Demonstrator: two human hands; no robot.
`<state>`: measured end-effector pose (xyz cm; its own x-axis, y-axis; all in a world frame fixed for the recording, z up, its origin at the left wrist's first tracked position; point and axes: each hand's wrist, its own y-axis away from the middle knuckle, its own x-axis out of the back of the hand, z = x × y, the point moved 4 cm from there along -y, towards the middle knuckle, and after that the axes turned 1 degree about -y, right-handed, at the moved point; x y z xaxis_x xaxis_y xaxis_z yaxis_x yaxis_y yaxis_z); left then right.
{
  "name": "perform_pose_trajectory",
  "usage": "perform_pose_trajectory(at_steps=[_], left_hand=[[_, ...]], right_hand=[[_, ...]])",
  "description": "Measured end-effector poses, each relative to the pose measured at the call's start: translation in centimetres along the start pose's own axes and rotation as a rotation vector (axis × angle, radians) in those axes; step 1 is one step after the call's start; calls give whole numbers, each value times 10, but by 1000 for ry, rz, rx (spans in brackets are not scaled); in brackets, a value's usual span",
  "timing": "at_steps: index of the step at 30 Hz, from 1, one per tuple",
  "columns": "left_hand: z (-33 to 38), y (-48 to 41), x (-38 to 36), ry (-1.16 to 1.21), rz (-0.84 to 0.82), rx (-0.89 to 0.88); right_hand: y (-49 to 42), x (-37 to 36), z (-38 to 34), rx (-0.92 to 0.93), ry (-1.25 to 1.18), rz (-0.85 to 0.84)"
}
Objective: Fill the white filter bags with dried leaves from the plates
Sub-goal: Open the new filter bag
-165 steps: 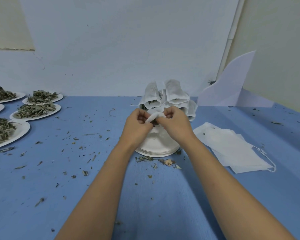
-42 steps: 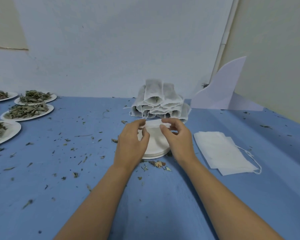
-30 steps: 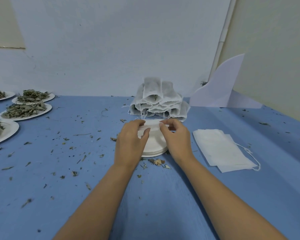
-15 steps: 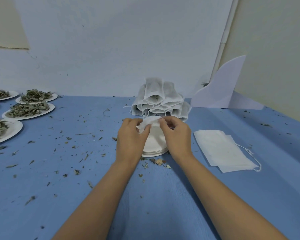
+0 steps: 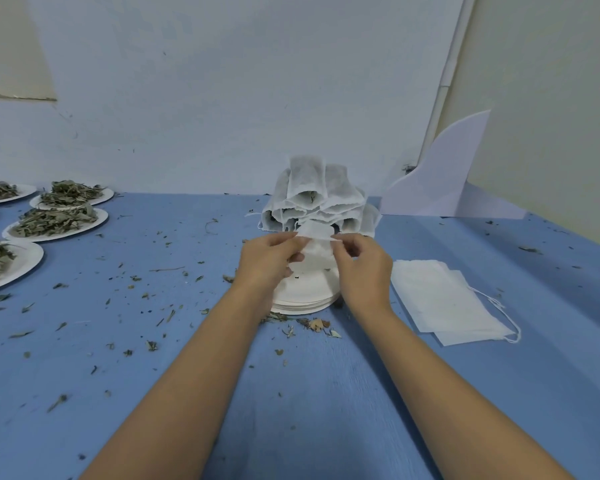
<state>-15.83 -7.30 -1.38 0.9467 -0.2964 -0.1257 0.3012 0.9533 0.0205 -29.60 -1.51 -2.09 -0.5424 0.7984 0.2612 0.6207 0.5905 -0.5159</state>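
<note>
My left hand [image 5: 269, 261] and my right hand [image 5: 362, 268] pinch the top of one white filter bag [image 5: 315, 237] between them, above a stack of empty white plates [image 5: 309, 296]. Just behind it rises a pile of filled filter bags [image 5: 314, 202]. A flat stack of empty filter bags [image 5: 444, 299] with drawstrings lies on the blue table to the right. Plates of dried leaves [image 5: 58, 223] sit at the far left.
Leaf crumbs are scattered over the blue table [image 5: 153, 341], thickest in front of the plate stack. A white curved card [image 5: 444, 181] leans in the back right corner against the wall.
Both hands kept working the top of the bag over the plate stack; it is now lifted slightly and held higher, close to the pile of filled bags.
</note>
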Motion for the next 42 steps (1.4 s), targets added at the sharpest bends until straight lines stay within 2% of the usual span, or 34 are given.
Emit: perform_pose_trajectory(at_steps=[3,7,9,11,13,15,17,19,22,23,27,31,33,35,38,40,42], left_hand=[[1,4,-8,103,-231,72],[1,1,-6,332,-224,144],[3,-1,-2,384,-203,129],[4,0,0,445,-220,122],[5,2,1,476,-282,116],[5,3,1,367,-321,67],[6,3,0,53,-270,-36],[7,3,-3,-145,-201,-97],[7,2,0,-200,-87,-156],[8,2,3,-211,-38,-188],[12,2,11,-320,151,-342],[12,7,14,-548,284,-437],[13,7,21,-499,350,-420],[16,6,32,-399,399,-386],[23,1,54,-438,467,-420],[26,-3,73,-578,485,-465],[28,-7,89,-743,499,-502]], right_hand=[[-8,4,1,-217,-196,-84],[-8,-6,-9,-661,-882,-308],[-3,-11,-15,-715,-964,-448],[3,-16,-20,-690,-941,-580],[5,-18,-25,-671,-968,-633],[3,-17,-29,-656,-1062,-605],[1,-16,-30,-655,-1135,-553],[1,-17,-29,-661,-1151,-522],[2,-22,-28,-616,-1066,-523],[1,-22,-28,-569,-977,-512],[-1,-23,-30,-277,-366,-428],[0,-30,-36,-150,-175,-251],[-2,-37,-45,-17,-13,-214],[-1,-50,-55,134,160,-250],[1,-72,-67,295,351,-284],[-1,-88,-75,306,403,-294],[-2,-104,-83,215,322,-294]])
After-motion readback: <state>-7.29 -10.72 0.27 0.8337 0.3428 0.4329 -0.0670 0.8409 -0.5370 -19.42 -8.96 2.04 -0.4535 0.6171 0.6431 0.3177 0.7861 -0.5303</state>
